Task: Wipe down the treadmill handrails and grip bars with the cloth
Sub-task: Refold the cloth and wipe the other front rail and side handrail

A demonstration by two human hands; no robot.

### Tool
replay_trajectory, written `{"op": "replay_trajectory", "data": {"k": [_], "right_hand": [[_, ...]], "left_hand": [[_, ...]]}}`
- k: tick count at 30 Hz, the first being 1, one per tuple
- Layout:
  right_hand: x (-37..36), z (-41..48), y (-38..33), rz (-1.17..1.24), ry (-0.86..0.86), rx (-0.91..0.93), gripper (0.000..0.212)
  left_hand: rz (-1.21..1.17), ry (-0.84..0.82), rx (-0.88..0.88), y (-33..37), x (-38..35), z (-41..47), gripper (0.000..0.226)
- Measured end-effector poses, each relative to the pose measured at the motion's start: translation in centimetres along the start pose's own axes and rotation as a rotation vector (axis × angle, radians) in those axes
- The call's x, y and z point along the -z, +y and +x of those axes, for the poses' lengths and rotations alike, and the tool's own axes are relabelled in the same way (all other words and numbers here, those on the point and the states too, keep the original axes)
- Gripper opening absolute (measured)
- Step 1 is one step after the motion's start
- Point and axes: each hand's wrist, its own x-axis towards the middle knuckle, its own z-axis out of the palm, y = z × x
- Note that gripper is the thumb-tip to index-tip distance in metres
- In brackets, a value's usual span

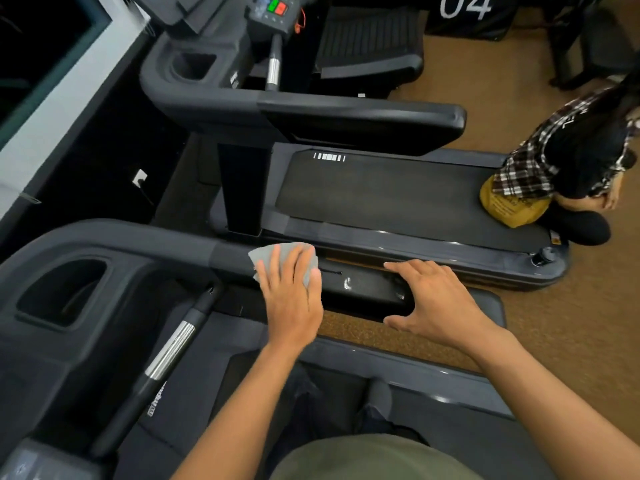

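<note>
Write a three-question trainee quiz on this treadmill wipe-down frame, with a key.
1. True or false: the left hand presses the grey cloth on the handrail.
2. Which hand rests near the handrail's end with no cloth?
3. Multiple choice: the chrome-banded grip bar is A) under the cloth, B) untouched, C) held by the right hand.

Key: 1 true; 2 right; 3 B.
</note>
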Motion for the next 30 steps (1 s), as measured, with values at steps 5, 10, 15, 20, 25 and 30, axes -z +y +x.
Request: {"op": "replay_trajectory", "data": {"k": [5, 10, 15, 20, 25, 30], "right_hand": [[0.3, -0.3, 0.4, 0.016, -0.012, -0.014, 0.084], [0.7, -0.3, 0.1, 0.037, -0.003, -0.039, 0.080], [1.2, -0.2, -0.6, 0.066, -0.015, -0.092, 0.080], [1.4, -0.2, -1.2, 0.055, -0.021, -0.146, 0.083], [1.6, -1.7, -0.2, 0.044, 0.022, -0.231, 0.100], [1.5, -4.9, 1.8, 0.038, 0.110, -0.356, 0.102]], "left_hand": [[0.249, -0.141, -0.362, -7.8, 4.2, 1.9, 0.054], [0.129, -0.069, -0.082, -9.9, 5.6, 4.7, 0.051], [0.035, 0.028, 0.051, -1.4, 0.8, 2.3, 0.051], [-0.022, -0.080, -0.274, 3.6, -1.5, -1.8, 0.048], [0.112, -0.163, -0.502, -5.7, 3.0, 1.5, 0.051], [0.158, -0.108, -0.313, -11.4, 6.9, 4.9, 0.050]]}}
